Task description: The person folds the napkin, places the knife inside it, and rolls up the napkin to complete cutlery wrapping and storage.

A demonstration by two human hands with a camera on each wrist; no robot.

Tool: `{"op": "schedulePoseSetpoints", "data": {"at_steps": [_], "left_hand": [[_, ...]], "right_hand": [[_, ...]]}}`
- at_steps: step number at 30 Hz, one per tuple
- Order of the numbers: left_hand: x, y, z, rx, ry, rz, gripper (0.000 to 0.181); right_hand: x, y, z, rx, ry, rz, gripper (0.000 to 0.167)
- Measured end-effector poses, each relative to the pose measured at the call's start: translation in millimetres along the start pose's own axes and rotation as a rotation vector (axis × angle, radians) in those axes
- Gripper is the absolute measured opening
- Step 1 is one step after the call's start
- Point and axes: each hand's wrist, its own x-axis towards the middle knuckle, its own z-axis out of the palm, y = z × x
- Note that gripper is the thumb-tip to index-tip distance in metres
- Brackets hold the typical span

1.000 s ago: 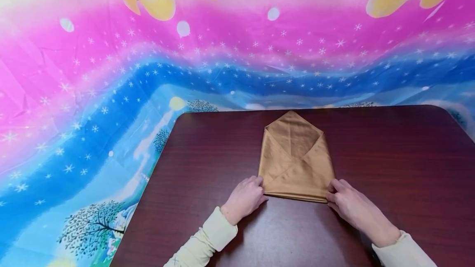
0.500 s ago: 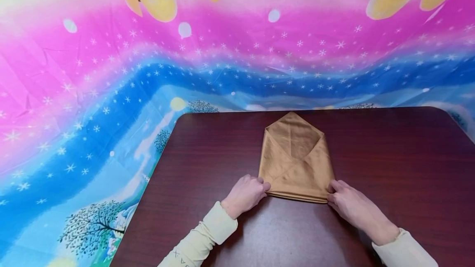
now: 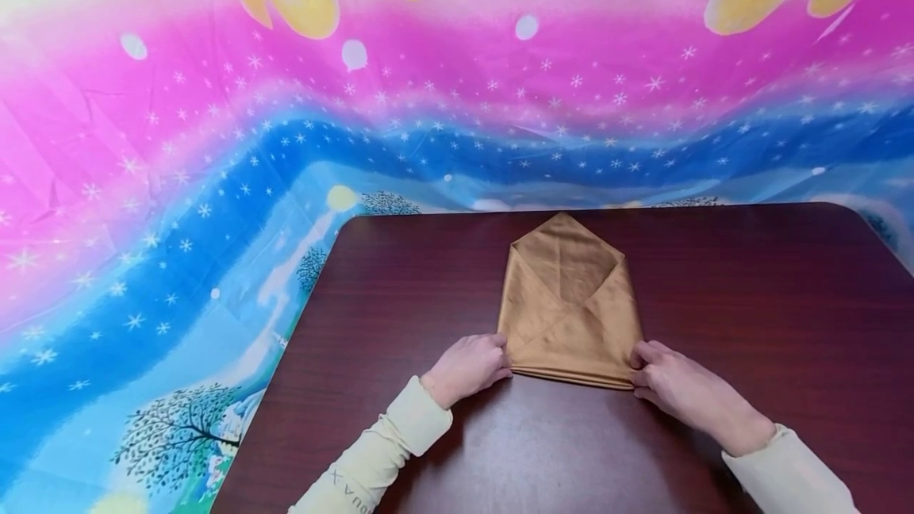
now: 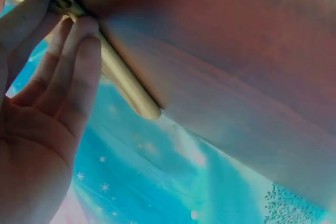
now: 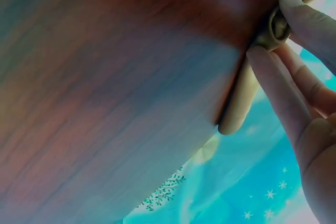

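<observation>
A gold satin cloth (image 3: 571, 335), folded flat like an envelope with a pointed top, lies on the dark wooden table. My left hand (image 3: 466, 370) pinches its near left corner. At the near right corner, my right hand (image 3: 691, 393) holds the fold between thumb and fingers. The left wrist view shows the cloth's side edge (image 4: 128, 85) running past the fingertips. From the right wrist, a rolled fold (image 5: 278, 24) shows between thumb and index finger. Layers are stacked along the near edge; the underside is hidden.
The reddish-brown table (image 3: 757, 300) has rounded far corners. Behind it and down its left side hangs a pink and blue backdrop (image 3: 457, 101) with snowflakes and trees. The cloth's point reaches close to the table's far edge.
My left fingers reached over the near left corner half a second ago and have since drawn back slightly left to its edge. The right hand and the cloth stay nearly still.
</observation>
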Motion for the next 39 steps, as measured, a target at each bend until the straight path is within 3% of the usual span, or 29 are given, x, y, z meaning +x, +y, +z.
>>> {"op": "schedulePoseSetpoints", "data": {"at_steps": [4,8,14,22,29,39], "left_hand": [[2.6,-1.5,2.1,0.037,0.016,0.035,0.019],[2.4,-0.8,6.7,0.074,0.071,0.054,0.019],[1.6,-0.6,12.9,0.058,0.136,0.029,0.014],[-0.1,-3.0,16.6,0.036,0.127,-0.016,0.007],[0.9,-9.9,11.4,-0.099,0.089,-0.061,0.007],[3.2,-23.4,8.9,-0.396,0.008,-0.147,0.010]], "right_hand": [[0.8,-0.1,0.0,-0.014,-0.002,0.005,0.028],[1.2,-2.1,2.2,-0.045,0.011,-0.003,0.024],[3.4,-4.0,3.6,-0.090,0.013,0.031,0.023],[2.3,-4.7,2.9,-0.103,-0.004,0.117,0.023],[1.8,-5.1,2.3,-0.080,-0.012,0.227,0.023],[2.2,-3.8,2.6,-0.085,0.027,0.251,0.024]]}}
